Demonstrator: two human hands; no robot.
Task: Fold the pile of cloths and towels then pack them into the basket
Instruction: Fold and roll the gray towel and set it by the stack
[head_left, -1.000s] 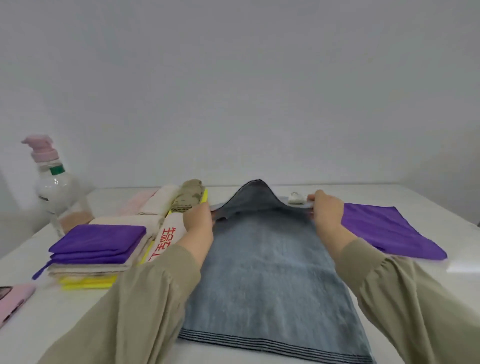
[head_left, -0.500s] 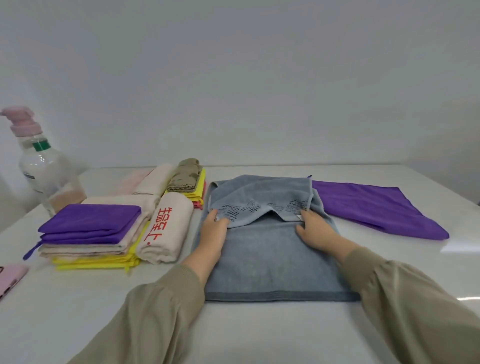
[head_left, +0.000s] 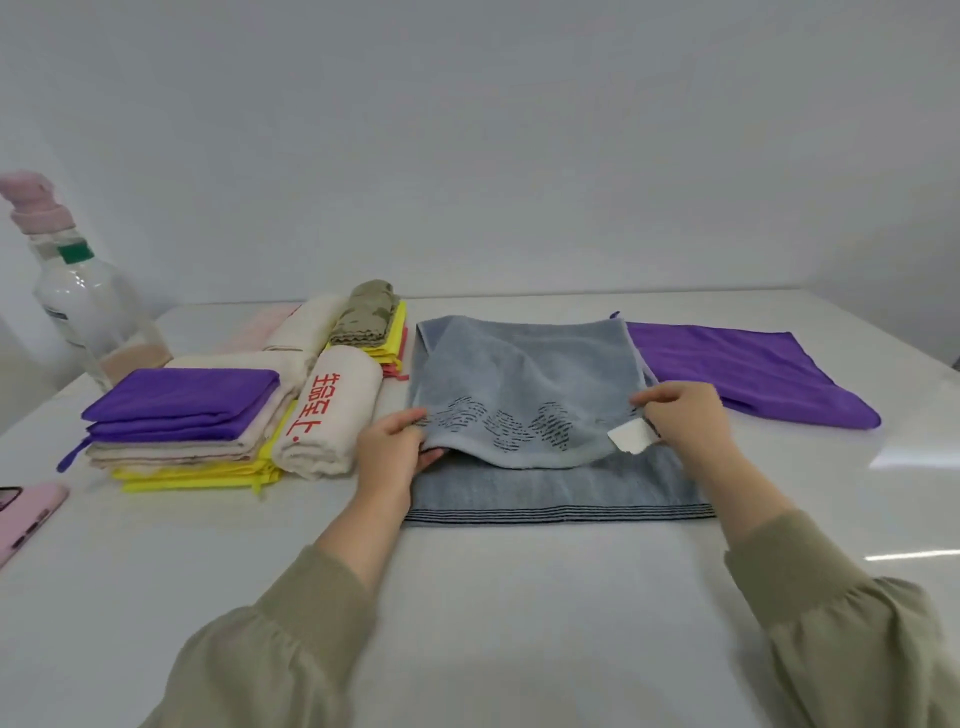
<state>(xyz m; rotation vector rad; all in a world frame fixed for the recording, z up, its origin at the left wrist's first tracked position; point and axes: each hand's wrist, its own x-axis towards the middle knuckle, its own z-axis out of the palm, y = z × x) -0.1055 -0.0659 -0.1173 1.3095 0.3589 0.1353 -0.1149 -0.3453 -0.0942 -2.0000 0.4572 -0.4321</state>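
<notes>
A grey-blue towel (head_left: 524, 374) lies on the white table (head_left: 519, 597) in front of me, its far end folded toward me over the lower layer. My left hand (head_left: 395, 447) pinches the folded end's left corner. My right hand (head_left: 680, 415) pinches its right corner, where a white label (head_left: 631, 437) hangs. Left of the towel stand folded cloths: a purple one (head_left: 182, 402) atop beige and yellow ones, and a cream towel with red characters (head_left: 330, 410). An unfolded purple cloth (head_left: 748, 371) lies to the right. No basket is in view.
A clear pump bottle with a pink top (head_left: 83, 301) stands at the far left. A pink phone (head_left: 23, 514) lies at the left table edge. More folded cloths, cream, olive and yellow (head_left: 363, 322), sit behind the stack. A white wall rises behind the table.
Both hands have pulled the towel's far end toward me, folding it over the near part, and the folded edge now lies closer to the striped hem. The view has tilted downward.
</notes>
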